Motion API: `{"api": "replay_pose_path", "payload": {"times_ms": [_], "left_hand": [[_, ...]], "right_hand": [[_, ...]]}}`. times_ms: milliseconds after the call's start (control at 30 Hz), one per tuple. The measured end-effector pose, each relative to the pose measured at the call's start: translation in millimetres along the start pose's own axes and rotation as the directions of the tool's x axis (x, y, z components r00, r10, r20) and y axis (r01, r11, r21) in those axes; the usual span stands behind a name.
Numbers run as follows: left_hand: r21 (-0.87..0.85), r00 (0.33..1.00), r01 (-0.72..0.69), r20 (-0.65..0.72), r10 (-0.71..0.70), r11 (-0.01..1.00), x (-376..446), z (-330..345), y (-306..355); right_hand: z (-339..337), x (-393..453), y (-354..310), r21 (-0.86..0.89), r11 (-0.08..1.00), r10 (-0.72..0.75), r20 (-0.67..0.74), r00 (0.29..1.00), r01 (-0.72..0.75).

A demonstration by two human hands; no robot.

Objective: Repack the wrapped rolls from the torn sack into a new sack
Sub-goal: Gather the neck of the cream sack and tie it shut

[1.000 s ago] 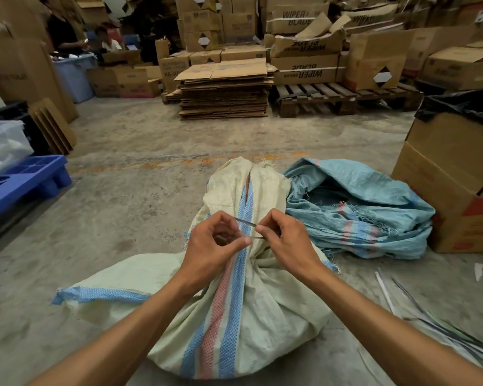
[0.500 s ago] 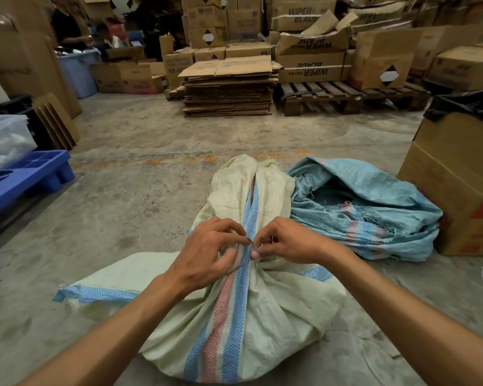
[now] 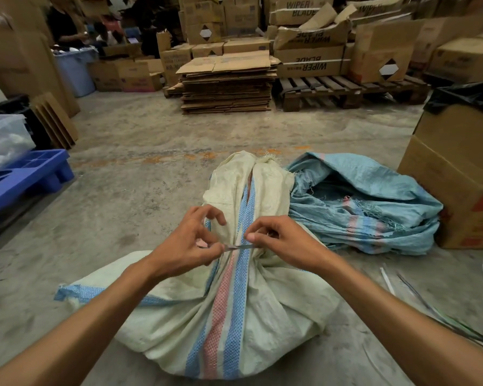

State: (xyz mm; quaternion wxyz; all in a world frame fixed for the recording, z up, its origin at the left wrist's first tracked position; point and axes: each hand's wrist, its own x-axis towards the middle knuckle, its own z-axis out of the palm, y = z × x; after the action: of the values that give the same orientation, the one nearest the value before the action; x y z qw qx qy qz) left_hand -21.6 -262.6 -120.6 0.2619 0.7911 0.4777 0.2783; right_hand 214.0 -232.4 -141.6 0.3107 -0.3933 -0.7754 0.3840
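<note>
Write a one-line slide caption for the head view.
Both hands, left and right, pinch a thin tie strip across the gathered neck of the cream sack.

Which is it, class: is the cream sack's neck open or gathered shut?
Gathered shut. The cream sack bunches into a narrow neck where the left hand and right hand pinch a thin tie across it.

Hands now apart vs half a sec ago: L hand (image 3: pixel 184 246) & R hand (image 3: pixel 279 240) pull the thin strip (image 3: pixel 239 247) taut across the cream sack (image 3: pixel 234 316) neck; L fingers spread more.
</note>
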Motion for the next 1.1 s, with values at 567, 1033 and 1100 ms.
{"api": "replay_pose_path", "payload": {"times_ms": [567,1033,1100], "left_hand": [[-0.212,0.992,0.061,-0.095,-0.083,0.975,0.2,-9.5,-18.3],[0.575,0.969,-0.223,0.22,0.114,0.787,20.4,2.7,-12.2],[0.572,0.972,-0.204,0.213,0.097,0.794,20.0,2.5,-6.7]], "right_hand": [[-25.1,-25.7,33.8,-0.538,0.842,-0.113,-0.207,0.972,-0.017],[-35.8,-29.7,20.5,-0.624,0.781,0.123,0.113,0.986,-0.026],[-31.0,-27.3,5.3,-0.592,0.806,0.099,0.173,0.98,0.023]]}}
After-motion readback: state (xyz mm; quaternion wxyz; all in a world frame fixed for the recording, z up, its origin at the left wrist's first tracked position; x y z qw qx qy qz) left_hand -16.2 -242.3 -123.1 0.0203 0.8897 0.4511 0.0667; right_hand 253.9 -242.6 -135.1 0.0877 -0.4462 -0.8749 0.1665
